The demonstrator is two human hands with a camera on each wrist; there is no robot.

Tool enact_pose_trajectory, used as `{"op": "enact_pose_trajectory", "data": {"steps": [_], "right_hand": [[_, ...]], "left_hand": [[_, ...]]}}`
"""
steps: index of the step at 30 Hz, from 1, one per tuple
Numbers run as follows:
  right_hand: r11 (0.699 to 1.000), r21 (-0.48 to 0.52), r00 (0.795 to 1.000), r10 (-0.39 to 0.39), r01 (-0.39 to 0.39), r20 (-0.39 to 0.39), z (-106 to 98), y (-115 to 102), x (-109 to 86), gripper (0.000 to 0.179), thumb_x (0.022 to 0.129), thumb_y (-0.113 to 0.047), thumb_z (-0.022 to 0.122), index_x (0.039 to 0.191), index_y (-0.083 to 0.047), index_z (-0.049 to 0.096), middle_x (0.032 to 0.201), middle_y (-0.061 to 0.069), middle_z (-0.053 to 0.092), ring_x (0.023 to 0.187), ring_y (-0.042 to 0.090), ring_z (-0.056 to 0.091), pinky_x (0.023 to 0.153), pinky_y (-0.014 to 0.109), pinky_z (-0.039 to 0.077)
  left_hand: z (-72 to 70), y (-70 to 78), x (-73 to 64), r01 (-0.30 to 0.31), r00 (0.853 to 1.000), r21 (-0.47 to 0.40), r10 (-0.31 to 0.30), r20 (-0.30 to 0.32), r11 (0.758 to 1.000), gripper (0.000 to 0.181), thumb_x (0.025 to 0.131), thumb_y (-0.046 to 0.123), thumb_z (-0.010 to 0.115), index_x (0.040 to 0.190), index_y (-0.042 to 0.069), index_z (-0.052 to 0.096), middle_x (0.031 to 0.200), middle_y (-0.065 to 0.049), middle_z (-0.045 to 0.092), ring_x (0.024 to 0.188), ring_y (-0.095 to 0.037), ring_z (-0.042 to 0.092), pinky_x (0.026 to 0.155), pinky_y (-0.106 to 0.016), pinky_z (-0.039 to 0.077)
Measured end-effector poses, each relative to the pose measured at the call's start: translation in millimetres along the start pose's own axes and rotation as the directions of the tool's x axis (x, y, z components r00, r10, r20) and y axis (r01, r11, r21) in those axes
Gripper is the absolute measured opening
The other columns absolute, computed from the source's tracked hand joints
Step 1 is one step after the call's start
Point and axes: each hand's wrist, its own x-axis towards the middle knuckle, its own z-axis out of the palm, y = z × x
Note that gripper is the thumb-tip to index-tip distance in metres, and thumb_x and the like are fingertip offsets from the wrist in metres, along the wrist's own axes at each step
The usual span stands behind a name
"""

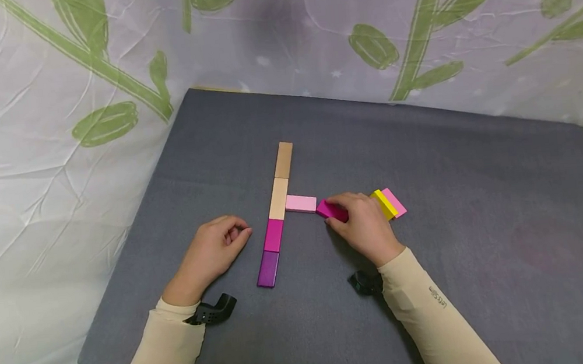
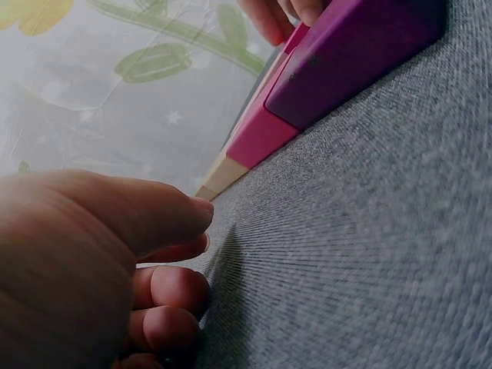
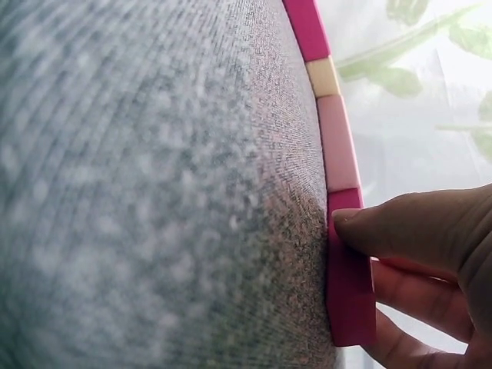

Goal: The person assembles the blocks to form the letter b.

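Note:
My right hand (image 1: 365, 224) pinches a magenta block (image 3: 350, 284) between thumb and fingers, flat on the grey cloth. One end of that block meets a light pink block (image 1: 301, 204), which juts sideways from a straight row. From far to near, the row holds a tan block (image 1: 283, 160), a pale wood block (image 1: 278, 198), another magenta block (image 1: 274, 234) and a purple block (image 1: 268, 269). My left hand (image 1: 213, 253) rests left of the row, fingers loosely curled, holding nothing; the left wrist view shows it apart from the blocks.
Just beyond my right hand lie a yellow block (image 1: 384, 204) and a pink block (image 1: 395, 202), partly overlapping in view. Grey cloth covers the table (image 1: 487, 245). A white curtain (image 1: 287, 30) with green leaf prints hangs behind and to the left.

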Motion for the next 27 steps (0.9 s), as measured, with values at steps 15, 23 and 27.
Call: {"op": "enact_pose_trajectory", "data": {"steps": [15,23,27], "right_hand": [[1.000,0.004,1.000,0.005,-0.005,0.002,0.0,1.3,0.7,0.042,0.088,-0.018,0.085,0.127,-0.007,0.076,0.123,0.014,0.075,0.109,0.034,0.067,0.091,0.046,0.053],[1.000,0.021,1.000,0.011,-0.012,0.012,0.2,2.5,-0.9,0.043,0.088,-0.020,0.086,0.128,-0.007,0.075,0.123,0.013,0.074,0.108,0.034,0.066,0.090,0.046,0.055],[1.000,0.020,1.000,0.008,-0.008,0.009,0.0,2.5,-0.9,0.043,0.088,-0.020,0.086,0.128,-0.007,0.075,0.124,0.013,0.074,0.110,0.034,0.066,0.092,0.046,0.054]], "left_hand": [[0.7,-0.4,1.2,-0.007,1.000,0.004,0.007,-0.013,1.000,0.008,0.097,0.017,0.076,0.095,0.009,0.076,0.073,0.003,0.054,0.064,-0.012,0.048,0.058,-0.029,0.040],[1.5,-0.8,0.2,-0.006,1.000,0.015,0.006,0.001,1.000,0.008,0.097,0.017,0.077,0.096,0.010,0.076,0.073,0.004,0.054,0.064,-0.012,0.048,0.059,-0.029,0.040],[1.7,-1.3,0.3,-0.007,1.000,0.016,0.007,-0.004,1.000,0.008,0.097,0.018,0.076,0.096,0.010,0.076,0.073,0.004,0.054,0.064,-0.012,0.048,0.059,-0.029,0.040]]}}
